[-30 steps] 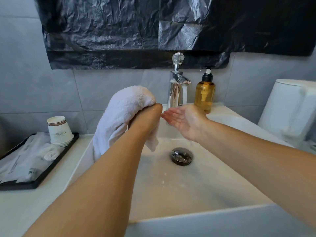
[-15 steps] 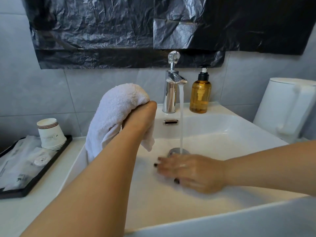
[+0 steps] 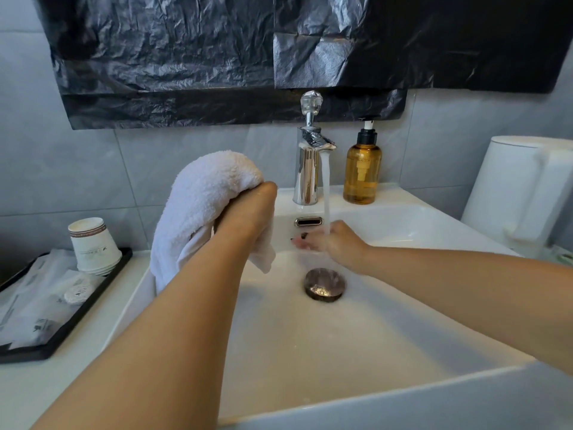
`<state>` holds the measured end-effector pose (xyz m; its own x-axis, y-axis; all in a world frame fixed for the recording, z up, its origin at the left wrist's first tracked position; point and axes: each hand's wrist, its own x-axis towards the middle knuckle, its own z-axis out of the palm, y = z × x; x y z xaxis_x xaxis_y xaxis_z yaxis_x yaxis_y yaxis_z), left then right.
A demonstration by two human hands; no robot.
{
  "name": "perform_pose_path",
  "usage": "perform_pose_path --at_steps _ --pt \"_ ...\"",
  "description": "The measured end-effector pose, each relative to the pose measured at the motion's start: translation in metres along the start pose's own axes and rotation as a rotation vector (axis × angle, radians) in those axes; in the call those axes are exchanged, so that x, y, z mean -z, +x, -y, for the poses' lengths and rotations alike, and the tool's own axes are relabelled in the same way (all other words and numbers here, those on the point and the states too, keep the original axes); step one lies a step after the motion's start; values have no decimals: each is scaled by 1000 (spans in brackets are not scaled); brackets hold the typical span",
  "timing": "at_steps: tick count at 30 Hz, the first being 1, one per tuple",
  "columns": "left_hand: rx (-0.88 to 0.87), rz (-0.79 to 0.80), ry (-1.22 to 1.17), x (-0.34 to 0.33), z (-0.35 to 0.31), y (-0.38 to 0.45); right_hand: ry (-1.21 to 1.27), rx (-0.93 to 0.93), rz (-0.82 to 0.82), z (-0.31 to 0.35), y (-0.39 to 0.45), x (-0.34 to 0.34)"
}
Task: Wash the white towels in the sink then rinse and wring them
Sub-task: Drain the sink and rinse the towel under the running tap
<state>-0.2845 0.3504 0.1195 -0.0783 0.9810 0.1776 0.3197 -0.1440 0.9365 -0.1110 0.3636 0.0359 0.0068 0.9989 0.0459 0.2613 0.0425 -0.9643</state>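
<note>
The left hand [image 3: 248, 212] grips the white towel [image 3: 198, 209], bunched and draped over it, held above the left rim of the sink [image 3: 387, 398], left of centre frame. The towel looks thick, fluffy and probably dry, its long axis hanging downward. The water stream [image 3: 326, 193] lies just to its right, where the right hand [image 3: 335, 243], fingers relaxed, sits under the faucet [image 3: 307, 169].

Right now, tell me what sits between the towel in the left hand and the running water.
The right hand does: it sits open under the stream from the faucet, above the drain. The left hand grips the white towel, raised beside the stream to its left. Nothing else visible blocks the way.
</note>
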Motion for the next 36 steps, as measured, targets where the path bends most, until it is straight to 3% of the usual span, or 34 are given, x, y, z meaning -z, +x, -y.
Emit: perform_pose_path --at_steps 5,9,13,15,20,23,26,29,32,36 --pt "12 -19 -16 -3 1 0 -61 -135 311 15 7 -9" --pt "-9 6 13 -6 -2 -2 150 -126 259 31 13 -13" --pt "-12 28 18 -4 -2 -3 -135 -166 350 24 -1 -37" --pt "-1 15 -13 0 -2 -3 -154 -205 396 28 -5 -28" --pt "7 34 -19 -2 -4 -4 -338 -87 200 35 -22 12" --pt "24 73 19 -6 -3 -5 18 -200 82 35 -35 16" --pt "53 51 47 -9 0 -6 143 -282 -39 43 -38 11" --pt "58 47 72 -10 2 -7 -78 -164 -90 56 -38 0" --pt "48 43 69 -7 2 -5 -405 76 -105 57 -35 -6" --pt "74 40 42 -6 4 -4 -541 139 -14 54 -36 17"
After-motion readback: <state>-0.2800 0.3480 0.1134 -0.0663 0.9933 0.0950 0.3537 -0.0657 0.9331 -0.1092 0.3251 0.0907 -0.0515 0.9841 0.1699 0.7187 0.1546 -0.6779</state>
